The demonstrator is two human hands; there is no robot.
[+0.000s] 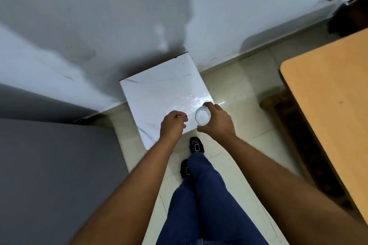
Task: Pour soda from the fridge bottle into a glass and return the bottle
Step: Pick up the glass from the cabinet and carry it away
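My right hand [216, 120] grips a clear glass [202, 116] from the side. I look down into its mouth, and it is held upright over the front right corner of a small white marble-patterned table [159, 97]. Just left of the glass, my left hand [172, 125] hovers above the table's front edge with its fingers curled shut. Nothing shows clearly inside it. No bottle is in view.
A grey fridge top [49, 175] fills the lower left. A wooden table [334, 89] stands at the right, with a dark patterned mat [294, 135] under it. Pale tiled floor and my legs in blue trousers [205, 205] lie below. A white wall is behind.
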